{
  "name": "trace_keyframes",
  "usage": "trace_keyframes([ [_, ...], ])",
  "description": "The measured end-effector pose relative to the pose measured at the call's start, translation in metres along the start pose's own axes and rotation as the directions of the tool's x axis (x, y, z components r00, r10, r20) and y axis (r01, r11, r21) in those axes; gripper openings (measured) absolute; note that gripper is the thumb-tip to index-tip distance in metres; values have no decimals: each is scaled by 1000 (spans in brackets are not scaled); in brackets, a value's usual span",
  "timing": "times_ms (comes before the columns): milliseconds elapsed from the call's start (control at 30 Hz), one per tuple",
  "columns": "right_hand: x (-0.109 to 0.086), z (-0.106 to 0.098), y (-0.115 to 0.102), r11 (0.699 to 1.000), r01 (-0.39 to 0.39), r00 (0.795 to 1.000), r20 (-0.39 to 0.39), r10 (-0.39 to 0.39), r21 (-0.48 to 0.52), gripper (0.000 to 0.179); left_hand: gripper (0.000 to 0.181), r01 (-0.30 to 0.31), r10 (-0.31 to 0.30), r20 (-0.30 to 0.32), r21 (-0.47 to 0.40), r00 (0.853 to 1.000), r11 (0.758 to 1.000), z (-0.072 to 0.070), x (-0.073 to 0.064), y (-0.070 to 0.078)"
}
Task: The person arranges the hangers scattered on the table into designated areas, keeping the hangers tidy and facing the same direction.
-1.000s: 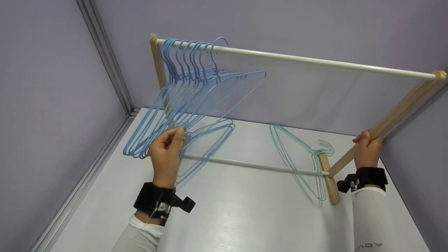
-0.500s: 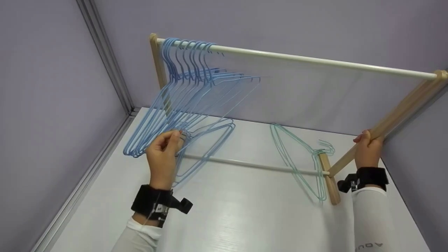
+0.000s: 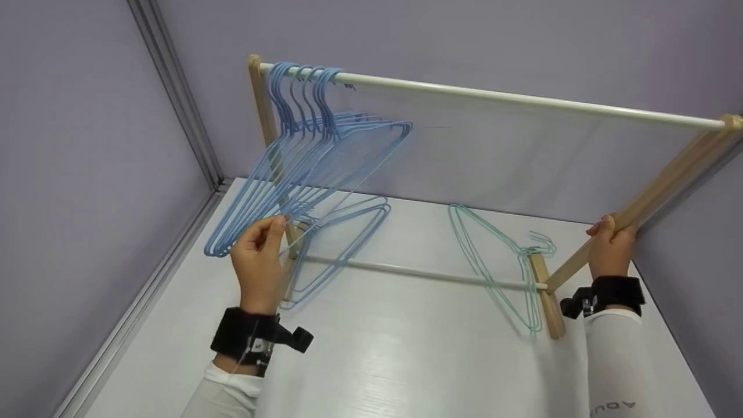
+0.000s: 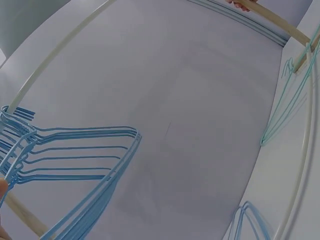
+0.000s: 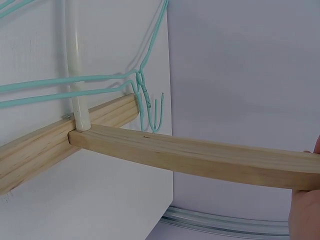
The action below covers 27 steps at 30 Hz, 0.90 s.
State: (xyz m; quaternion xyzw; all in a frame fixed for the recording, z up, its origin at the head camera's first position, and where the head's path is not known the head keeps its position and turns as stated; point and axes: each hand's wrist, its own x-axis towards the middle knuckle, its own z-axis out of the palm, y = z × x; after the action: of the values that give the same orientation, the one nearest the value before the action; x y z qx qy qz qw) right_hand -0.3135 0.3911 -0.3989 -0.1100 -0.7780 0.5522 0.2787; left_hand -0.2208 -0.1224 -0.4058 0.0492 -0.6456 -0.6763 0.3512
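Note:
Several blue wire hangers (image 3: 329, 110) hang by their hooks at the left end of a white rail (image 3: 493, 96), part of a wooden clothes rack. My left hand (image 3: 257, 267) pinches a hanger's lower part between thumb and fingertips; how many wires it takes in is hidden. In the left wrist view, the blue hangers (image 4: 107, 190) stand bunched, with just a bit of the fingers showing. My right hand (image 3: 611, 249) grips the rack's right wooden post (image 3: 667, 180) partway up. That post (image 5: 200, 157) runs across the right wrist view.
More blue hangers lie low by the rack's left foot, across the lower rod (image 3: 418, 271). Green hangers (image 3: 487, 230) rest at the right foot (image 3: 551, 313). Under the rack is a white tabletop (image 3: 377, 348), with grey walls behind and at the sides.
The left hand has moved left and slightly down. Outer blue hangers have slid left along the rail and bunched with the others. The right hand has stayed on the post.

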Motion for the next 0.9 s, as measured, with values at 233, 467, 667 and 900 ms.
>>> trace_keyframes([
  [233,6,-1,7,1000,-17,1000,-4,17,-27,15,19,-7,7,-1,-18,1000,1000,-4,0,-1],
  [467,14,1,22,999,-12,1000,-7,12,-40,13,23,-34,36,21,-72,999,997,-8,-5,-8],
  [667,7,1,12,1000,14,1000,-3,-14,-23,15,28,6,0,62,-91,998,996,-12,-13,-18],
  [900,1,1,3,1000,6,1000,-2,-6,27,4,31,90,-74,113,-146,991,985,-15,-21,-30],
])
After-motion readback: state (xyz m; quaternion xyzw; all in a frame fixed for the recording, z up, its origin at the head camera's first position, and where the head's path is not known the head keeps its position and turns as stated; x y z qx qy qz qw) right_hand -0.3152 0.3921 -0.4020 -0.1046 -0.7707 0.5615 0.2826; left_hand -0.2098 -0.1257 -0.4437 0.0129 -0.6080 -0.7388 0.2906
